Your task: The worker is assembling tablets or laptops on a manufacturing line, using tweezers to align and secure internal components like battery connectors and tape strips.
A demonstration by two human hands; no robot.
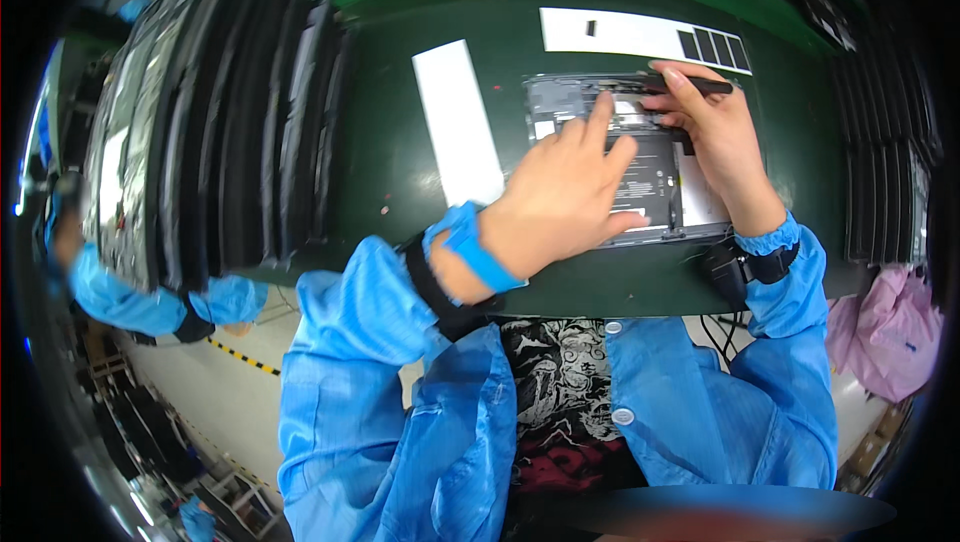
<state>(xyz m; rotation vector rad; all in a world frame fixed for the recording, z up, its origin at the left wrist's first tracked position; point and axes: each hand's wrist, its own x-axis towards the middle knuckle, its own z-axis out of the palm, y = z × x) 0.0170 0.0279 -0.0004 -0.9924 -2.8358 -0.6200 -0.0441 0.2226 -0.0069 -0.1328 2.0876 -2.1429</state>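
An opened flat electronic device (570,100), showing its circuit parts and a black battery (648,180), lies on the green table in front of me. My left hand (562,187) reaches over its left half, fingers apart and holding nothing, with the index fingertip at the parts near the far edge. My right hand (715,127) is closed on a slim black tool (708,85), held nearly level over the far right part of the device. The tool's tip is too small to make out. Beyond the device lies a white sheet (640,34) with several black rectangular pieces on it.
A blank white strip (455,117) lies left of the device. Tall rows of upright dark panels (225,132) stand on the left, with more panels (885,172) on the right. A co-worker's blue sleeve (130,297) shows at far left. Pink cloth (890,332) hangs at right.
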